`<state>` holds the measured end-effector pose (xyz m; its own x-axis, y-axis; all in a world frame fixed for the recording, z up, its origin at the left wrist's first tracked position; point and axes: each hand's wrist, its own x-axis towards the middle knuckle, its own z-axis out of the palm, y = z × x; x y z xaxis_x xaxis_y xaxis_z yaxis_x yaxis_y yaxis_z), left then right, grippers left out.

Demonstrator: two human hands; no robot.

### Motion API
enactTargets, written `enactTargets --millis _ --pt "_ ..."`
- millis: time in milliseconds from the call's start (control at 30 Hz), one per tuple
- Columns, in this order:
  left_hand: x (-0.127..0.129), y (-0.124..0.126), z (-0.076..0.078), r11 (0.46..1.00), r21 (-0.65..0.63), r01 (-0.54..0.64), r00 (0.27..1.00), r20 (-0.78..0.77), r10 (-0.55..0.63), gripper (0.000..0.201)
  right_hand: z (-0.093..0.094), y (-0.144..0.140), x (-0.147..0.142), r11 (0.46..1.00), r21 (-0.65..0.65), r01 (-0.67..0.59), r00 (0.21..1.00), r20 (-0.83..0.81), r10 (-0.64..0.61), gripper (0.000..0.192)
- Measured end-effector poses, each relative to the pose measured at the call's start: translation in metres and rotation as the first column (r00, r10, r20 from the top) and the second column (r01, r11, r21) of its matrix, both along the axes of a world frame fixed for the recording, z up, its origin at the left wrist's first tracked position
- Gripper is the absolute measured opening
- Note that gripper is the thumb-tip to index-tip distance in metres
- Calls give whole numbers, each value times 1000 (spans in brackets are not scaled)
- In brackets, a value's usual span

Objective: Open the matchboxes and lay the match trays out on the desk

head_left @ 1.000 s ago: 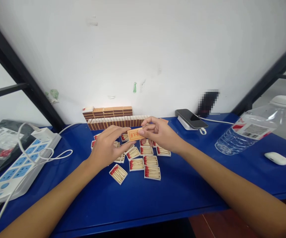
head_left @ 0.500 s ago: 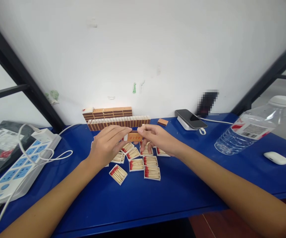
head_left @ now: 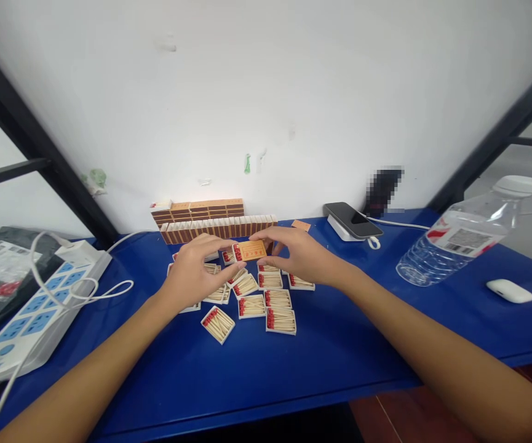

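Both my hands hold one orange matchbox [head_left: 251,250] above the blue table [head_left: 266,369]. My left hand [head_left: 196,271] pinches its left end, where red match heads stick out of the sleeve. My right hand [head_left: 300,255] grips the right end. Under and in front of my hands lie several open trays of matches [head_left: 280,320]. One tray [head_left: 218,323] lies tilted at the near left.
Closed matchboxes stand in rows [head_left: 210,220] against the white wall. A loose sleeve [head_left: 301,225] lies right of them. A phone on a stand [head_left: 352,221], a water bottle [head_left: 459,237] and a white earbud case [head_left: 509,290] sit right. A power strip [head_left: 39,307] with cables lies left.
The matchbox has come down slightly toward the table. My left hand has closed onto its left end, and a tray with red match heads now shows partly in the sleeve.
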<state>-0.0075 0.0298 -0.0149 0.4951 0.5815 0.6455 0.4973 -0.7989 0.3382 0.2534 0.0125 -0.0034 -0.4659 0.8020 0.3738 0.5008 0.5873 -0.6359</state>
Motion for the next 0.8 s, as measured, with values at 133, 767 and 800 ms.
enactTargets --millis 133,767,800 --pt "-1 2 -1 1000 -17 -4 1000 9 4 30 6 -2 8 999 24 23 993 116 -25 34" --pt "-29 29 10 964 89 -249 968 57 245 37 -12 49 70 921 -293 256 966 61 -249 40" --pt "-35 33 14 959 61 -278 960 43 276 41 -16 50 69 919 -320 230 972 32 -233 40"
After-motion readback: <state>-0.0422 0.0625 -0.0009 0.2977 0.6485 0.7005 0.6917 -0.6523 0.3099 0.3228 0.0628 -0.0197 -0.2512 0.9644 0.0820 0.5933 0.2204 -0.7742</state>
